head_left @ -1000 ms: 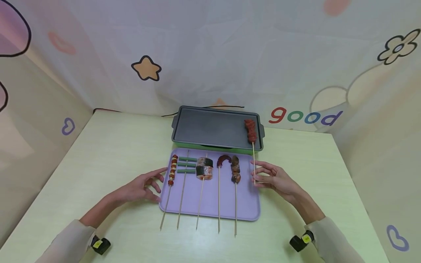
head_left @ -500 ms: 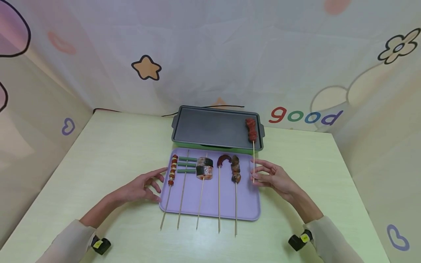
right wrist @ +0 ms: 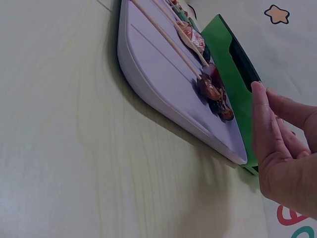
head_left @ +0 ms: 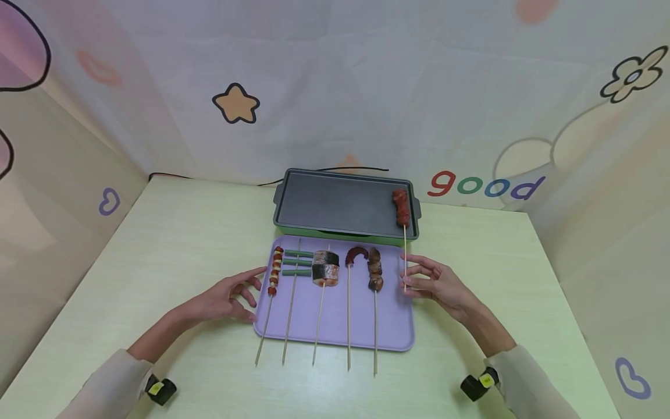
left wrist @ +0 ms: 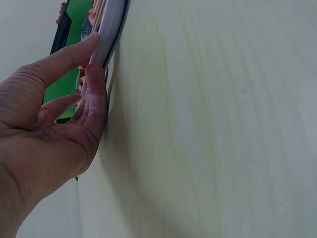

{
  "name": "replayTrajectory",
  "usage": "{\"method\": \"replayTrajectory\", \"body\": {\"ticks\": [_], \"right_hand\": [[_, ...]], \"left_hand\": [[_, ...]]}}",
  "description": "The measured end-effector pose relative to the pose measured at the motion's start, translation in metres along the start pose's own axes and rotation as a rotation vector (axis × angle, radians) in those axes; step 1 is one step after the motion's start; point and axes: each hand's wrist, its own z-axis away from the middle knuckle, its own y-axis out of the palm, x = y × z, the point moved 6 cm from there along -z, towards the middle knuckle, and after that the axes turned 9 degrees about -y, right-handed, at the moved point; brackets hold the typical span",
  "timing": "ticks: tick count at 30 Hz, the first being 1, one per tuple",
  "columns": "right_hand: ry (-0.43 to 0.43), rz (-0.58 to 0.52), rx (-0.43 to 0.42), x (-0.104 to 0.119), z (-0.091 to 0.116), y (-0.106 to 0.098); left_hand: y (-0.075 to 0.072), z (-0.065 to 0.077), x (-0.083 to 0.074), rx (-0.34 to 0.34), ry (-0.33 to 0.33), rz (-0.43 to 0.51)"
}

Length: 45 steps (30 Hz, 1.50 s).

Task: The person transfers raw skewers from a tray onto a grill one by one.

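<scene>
My right hand [head_left: 437, 285] pinches the wooden stick of a red meat skewer [head_left: 401, 208] between thumb and fingers. The meat end lies over the right side of the dark griddle [head_left: 335, 201]. In the right wrist view the fingertips meet above the tray's corner; the stick is hidden there. My left hand [head_left: 227, 298] stays at the left rim of the lilac tray [head_left: 395, 326], its fingers relaxed and fingertips against the edge. On the tray lie a thin red-and-white skewer [head_left: 274, 270], a green-stalk skewer [head_left: 296, 263], a thick fish-like skewer [head_left: 325, 267], a curled dark-red skewer [head_left: 357, 254] and a brown skewer [head_left: 374, 270].
The griddle's green base [right wrist: 225, 64] stands right behind the tray. Stick ends stick out over the tray's front rim onto the pale wooden table [head_left: 199, 227]. A printed curtain [head_left: 335, 87] hangs behind, with a dark cable [head_left: 170, 174] along the table's back edge.
The red meat skewer has shifted slightly to the right on the griddle, still in my right hand. My left hand and the skewers on the tray have not moved.
</scene>
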Motion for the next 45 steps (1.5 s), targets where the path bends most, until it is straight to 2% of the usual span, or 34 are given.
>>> {"method": "replayTrajectory", "body": {"ticks": [5,9,15,28,35,41,45], "right_hand": [[-0.014,0.022,0.018,0.002,0.001,0.001],[-0.016,0.104,0.04,0.002,0.005,0.001],[0.016,0.188,0.076,-0.003,0.025,0.001],[0.06,0.108,0.123,-0.015,0.068,0.007],[0.069,0.08,0.146,-0.026,0.08,0.021],[0.074,0.003,0.184,-0.034,0.087,0.038],[0.079,-0.032,0.199,-0.037,0.088,0.048]], "left_hand": [[0.0,-0.001,-0.001,0.003,0.009,-0.001],[-0.001,-0.002,0.0,0.001,0.007,-0.004],[0.001,-0.003,0.003,0.005,-0.004,-0.002],[0.001,-0.001,0.003,0.0,-0.011,0.003],[-0.001,-0.002,0.003,-0.007,-0.013,0.0],[-0.001,-0.002,0.005,-0.01,-0.028,-0.005],[0.0,-0.002,0.002,-0.007,-0.015,-0.001]]}}
